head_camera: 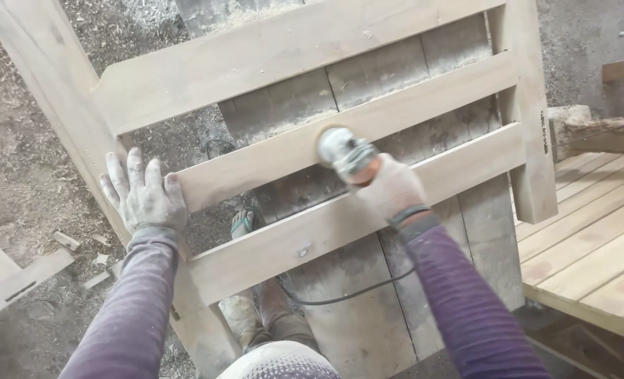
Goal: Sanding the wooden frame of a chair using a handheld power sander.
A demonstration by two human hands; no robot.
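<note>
A wooden frame [270,49] with wide horizontal rails lies tilted in front of me. My left hand [143,196], dusty and with fingers spread, presses flat on the frame's left post beside the end of the middle rail [424,102]. My right hand [389,189] grips a dusty angle grinder [343,153], whose disc rests on the middle rail near its centre. The grinder's black cord [347,295] trails down between my arms.
Sawdust and wood chips cover the ground [24,168] at left. A slatted wooden panel [593,231] lies at right. Loose planks [17,281] sit at lower left. My foot in a sandal [241,224] shows between the rails, over old boards [368,309].
</note>
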